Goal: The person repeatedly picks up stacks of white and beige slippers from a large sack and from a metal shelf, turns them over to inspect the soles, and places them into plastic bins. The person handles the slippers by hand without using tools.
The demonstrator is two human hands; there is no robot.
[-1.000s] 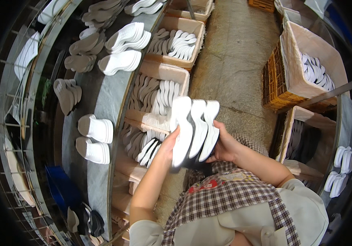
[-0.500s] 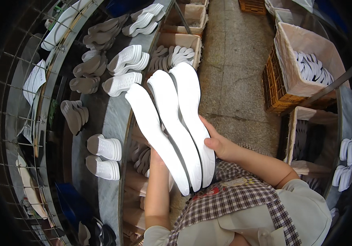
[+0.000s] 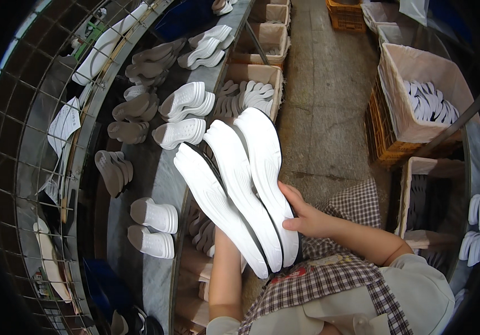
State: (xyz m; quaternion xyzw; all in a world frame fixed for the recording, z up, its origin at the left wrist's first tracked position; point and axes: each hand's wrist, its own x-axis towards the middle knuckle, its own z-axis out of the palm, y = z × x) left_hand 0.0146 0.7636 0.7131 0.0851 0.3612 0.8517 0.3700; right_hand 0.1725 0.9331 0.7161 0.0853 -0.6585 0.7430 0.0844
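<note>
Three white shoe soles (image 3: 237,190) are held side by side in front of my body, tilted, with their sides facing up. Thin dark edges show between them. My right hand (image 3: 305,215) grips the rightmost sole, its thumb on the near side and the other fingers partly hidden. Behind the leftmost sole, my left hand (image 3: 222,239) supports the group from beneath; only its wrist end shows and its fingers are hidden. Close by on the left shelf stand more white soles (image 3: 178,133), some stacked together.
Left of me runs a grey shelf (image 3: 150,279) with white and grey soles and a wire mesh (image 3: 13,139) beyond. Lined bins of soles (image 3: 259,97) stand under it. Across the aisle (image 3: 329,128), a lined bin (image 3: 418,131) sits on an orange crate (image 3: 378,125).
The view has shifted, so the shelf and bins sit lower and a little to the right. The soles stay in both hands and have turned slightly, showing more of their grooved sides.
</note>
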